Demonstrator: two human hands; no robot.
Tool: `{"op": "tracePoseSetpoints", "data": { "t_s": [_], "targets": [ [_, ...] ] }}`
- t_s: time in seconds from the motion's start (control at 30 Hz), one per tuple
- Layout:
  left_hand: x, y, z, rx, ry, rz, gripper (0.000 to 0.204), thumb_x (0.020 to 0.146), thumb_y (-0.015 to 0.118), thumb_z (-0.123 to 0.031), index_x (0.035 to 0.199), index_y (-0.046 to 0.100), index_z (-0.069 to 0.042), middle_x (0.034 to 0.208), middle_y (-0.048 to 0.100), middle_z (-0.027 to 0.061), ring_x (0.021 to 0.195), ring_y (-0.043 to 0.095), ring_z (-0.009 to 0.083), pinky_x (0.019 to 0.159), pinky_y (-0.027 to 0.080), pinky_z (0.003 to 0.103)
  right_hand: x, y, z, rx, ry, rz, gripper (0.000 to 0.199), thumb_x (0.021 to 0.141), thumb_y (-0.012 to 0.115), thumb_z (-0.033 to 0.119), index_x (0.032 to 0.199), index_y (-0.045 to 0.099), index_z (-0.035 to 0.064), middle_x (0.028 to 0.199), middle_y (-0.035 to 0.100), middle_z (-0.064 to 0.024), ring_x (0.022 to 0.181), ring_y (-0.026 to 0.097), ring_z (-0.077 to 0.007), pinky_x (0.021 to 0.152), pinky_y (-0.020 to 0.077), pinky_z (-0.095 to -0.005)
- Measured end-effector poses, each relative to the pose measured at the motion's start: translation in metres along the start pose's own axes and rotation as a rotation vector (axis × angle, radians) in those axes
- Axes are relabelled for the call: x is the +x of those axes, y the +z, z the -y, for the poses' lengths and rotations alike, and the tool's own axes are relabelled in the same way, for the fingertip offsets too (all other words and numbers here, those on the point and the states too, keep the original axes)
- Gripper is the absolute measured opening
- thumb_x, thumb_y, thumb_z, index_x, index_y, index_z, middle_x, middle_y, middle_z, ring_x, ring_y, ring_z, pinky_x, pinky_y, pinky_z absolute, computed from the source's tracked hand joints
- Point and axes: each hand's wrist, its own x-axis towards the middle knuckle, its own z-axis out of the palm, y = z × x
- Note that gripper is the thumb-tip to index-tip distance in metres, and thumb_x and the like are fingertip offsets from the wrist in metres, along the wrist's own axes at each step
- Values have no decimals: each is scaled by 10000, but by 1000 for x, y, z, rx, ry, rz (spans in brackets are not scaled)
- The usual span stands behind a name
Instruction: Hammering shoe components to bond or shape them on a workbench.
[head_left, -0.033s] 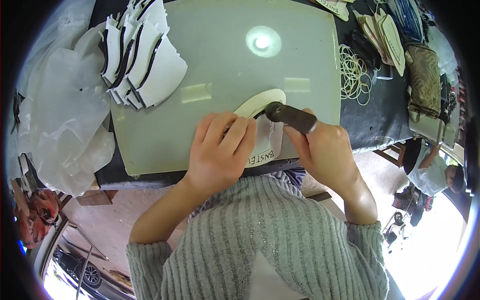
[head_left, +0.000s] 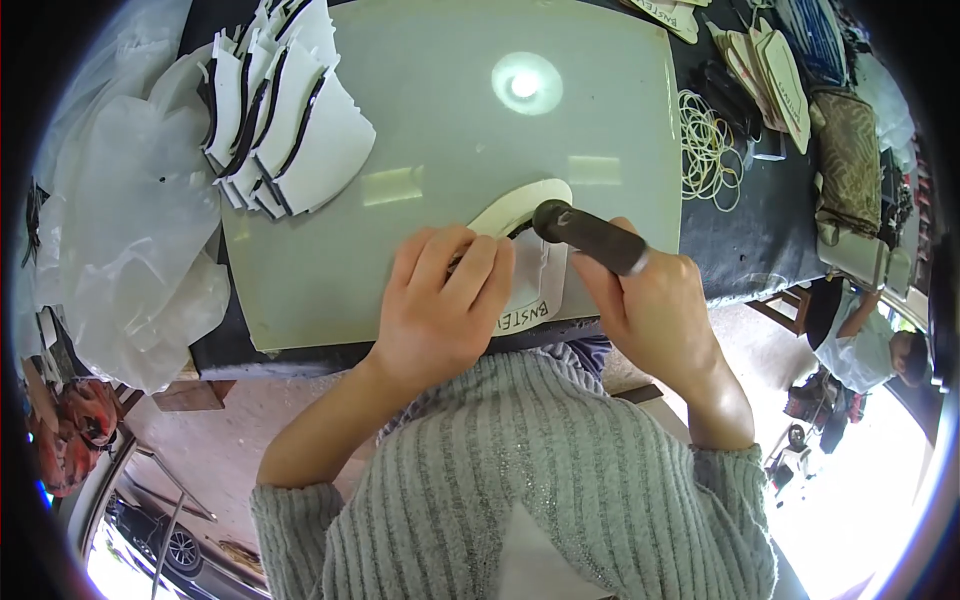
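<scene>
My right hand [head_left: 655,305] is closed around a hammer [head_left: 598,238], its dark round head over the work and its handle mostly hidden by my fingers. Under the head, a cream card template [head_left: 515,203] with handwritten lettering lies near the board's front edge. A white piece with a black edge [head_left: 530,265] rests on the template. My left hand [head_left: 445,300] bends over their left side, fingers close together and pressing the white piece down; what lies under the fingertips is partly hidden.
The grey-green board [head_left: 430,120] covers the table. Stacked white pieces with black edges [head_left: 290,115] stand at its far left, beside clear plastic bags [head_left: 130,220]. To the right are elastic bands [head_left: 710,150], card templates [head_left: 765,75] and a patterned pouch [head_left: 848,150]. Another person [head_left: 865,335] sits farther right.
The hammer has shifted slightly to the right and nearer me. My left hand and the pieces stay almost where they were.
</scene>
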Motion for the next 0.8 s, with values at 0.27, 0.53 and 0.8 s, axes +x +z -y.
{"op": "tracePoseSetpoints", "data": {
  "t_s": [0.27, 0.53, 0.8],
  "targets": [
    [1, -3, -4, 30, 8, 24, 307, 681, 710, -20, 981, 705, 43, 991, 620, 83, 889, 613, 253, 756, 496, 388, -5, -4, 11, 54, -4, -89, 165, 968, 618, 182, 998, 605, 20, 624, 579, -132, 502, 621, -320, 453, 470, -395],
    [0, 2, -2, 23, 9, -14, 239, 706, 717, -1, 942, 704, 38, 979, 623, 92, 895, 614, 267, 766, 487, 388, -4, -1, 11, 64, -56, -79, 168, 960, 628, 171, 966, 600, 5, 709, 595, -125, 534, 623, -329, 468, 479, -408],
    [-6, -3, 0, -201, -234, -72, 242, 714, 721, -9, 955, 699, 4, 964, 624, 75, 928, 610, 280, 871, 435, 433, -6, 18, -2, -89, -11, -5, 240, 902, 657, 192, 846, 485, 33, 562, 585, -100, 509, 645, -316, 465, 516, -402]
  ]
}}
